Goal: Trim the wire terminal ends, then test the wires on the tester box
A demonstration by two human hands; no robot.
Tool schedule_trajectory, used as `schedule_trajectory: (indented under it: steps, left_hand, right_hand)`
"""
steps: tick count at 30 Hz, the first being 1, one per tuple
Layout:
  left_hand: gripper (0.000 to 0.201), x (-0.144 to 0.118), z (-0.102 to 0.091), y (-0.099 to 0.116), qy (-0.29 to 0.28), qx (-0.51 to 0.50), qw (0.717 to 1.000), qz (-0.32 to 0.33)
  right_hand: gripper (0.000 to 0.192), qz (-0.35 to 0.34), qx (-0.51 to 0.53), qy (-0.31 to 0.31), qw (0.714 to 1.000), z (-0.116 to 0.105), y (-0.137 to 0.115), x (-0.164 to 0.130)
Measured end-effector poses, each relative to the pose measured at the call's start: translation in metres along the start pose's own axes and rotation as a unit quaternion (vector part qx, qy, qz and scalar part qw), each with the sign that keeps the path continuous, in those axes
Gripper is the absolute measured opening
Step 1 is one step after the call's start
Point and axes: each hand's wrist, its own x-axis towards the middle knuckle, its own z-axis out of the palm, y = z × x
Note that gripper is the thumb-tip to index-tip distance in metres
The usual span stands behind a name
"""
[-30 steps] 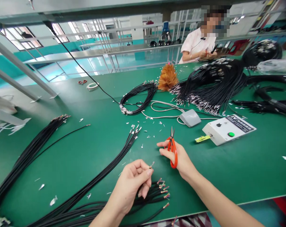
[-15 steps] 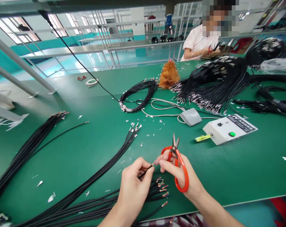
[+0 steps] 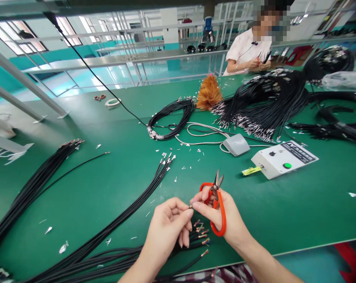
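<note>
Left hand [image 3: 169, 230]: low centre, fingers curled shut, thumb and forefinger pinching the stripped tip of one thin black wire [image 3: 190, 206]; the tip is mostly hidden between the fingertips.

Right hand [image 3: 225, 220]: just beside the left hand, fingertips meeting it at the wire tip. Its fingers are closed through the loop of a pair of orange-handled scissors [image 3: 217, 204], short steel blades slightly parted and pointing away from the person.

Bundle of black wires with bared copper ends [image 3: 200, 236]: lies on the green bench [image 3: 284, 212] directly under both hands, running off to the lower left.

Second run of black wires with metal terminals [image 3: 163, 167]: ahead of the hands, slanting toward the lower left.

Loose sheaf of black wires [image 3: 39, 184]: far left, well apart from the hands.

Coiled black wire loop [image 3: 172, 118]: centre of the bench, beyond the terminals.

Grey foot pedal [image 3: 236, 144] and white control box with green button [image 3: 284, 159]: right of centre, near each other.

Orange feather duster [image 3: 208, 94]: behind the coil.

Large heap of black terminated wires [image 3: 263, 106]: upper right.

Small metal offcuts [image 3: 184, 169]: scattered about the bench.

Another person in a white top [image 3: 245, 49]: far side of the bench, hands occupied with small items that are too small to tell.
</note>
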Motion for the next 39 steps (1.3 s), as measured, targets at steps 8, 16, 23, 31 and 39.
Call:
schedule_trajectory:
  steps: [8, 16, 23, 31, 39]
  left_hand:
    - [0.024, -0.002, -0.002, 0.004, -0.024, -0.093, 0.995, -0.013]
    - [0.040, -0.008, 0.001, -0.001, 0.014, 0.003, 0.997, 0.073]
    - [0.036, -0.006, -0.001, -0.001, 0.015, 0.000, 0.998, 0.057]
    - [0.035, -0.008, -0.011, 0.013, 0.013, -0.122, 0.992, 0.026]
    - [0.039, -0.013, -0.009, 0.013, 0.009, -0.132, 0.991, 0.013]
  right_hand:
    - [0.032, -0.004, 0.002, 0.037, 0.999, 0.009, 0.008, -0.003]
    - [0.028, -0.013, -0.024, 0.051, 0.998, 0.020, 0.007, -0.003]
    - [0.023, -0.065, -0.131, 0.048, 0.988, 0.014, 0.013, -0.007]
    - [0.026, -0.139, -0.504, 0.004, 0.853, -0.016, 0.003, -0.007]
    - [0.038, -0.235, -0.614, 0.006, 0.753, -0.009, 0.003, -0.008]
